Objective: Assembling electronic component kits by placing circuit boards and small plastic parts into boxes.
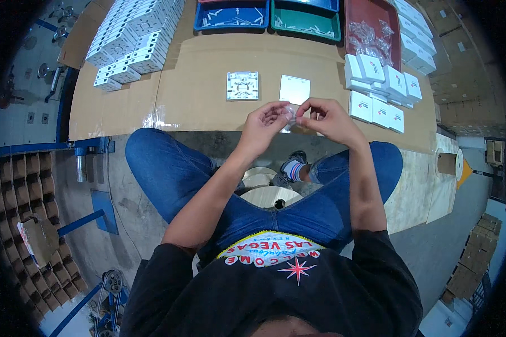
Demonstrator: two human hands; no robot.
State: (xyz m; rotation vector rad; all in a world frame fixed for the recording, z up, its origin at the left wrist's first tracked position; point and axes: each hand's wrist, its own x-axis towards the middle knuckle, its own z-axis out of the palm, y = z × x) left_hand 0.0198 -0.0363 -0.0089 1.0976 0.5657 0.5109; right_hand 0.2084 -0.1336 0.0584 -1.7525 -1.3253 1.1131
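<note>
Both hands, left [264,124] and right [324,117], pinch-grip small clear bag [289,114] (fingers closed) above cardboard-covered table [197,90].

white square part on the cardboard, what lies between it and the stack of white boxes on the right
In the head view, a flat white sheet lies between the white square part and the stack of white boxes; bare cardboard otherwise.

1. The small bag [289,114] pinched between the hands looks like clear, glossy plastic film.
2. The table [197,84] is covered in matt brown cardboard.
3. The square plate [242,86] is smooth white plastic.
</note>
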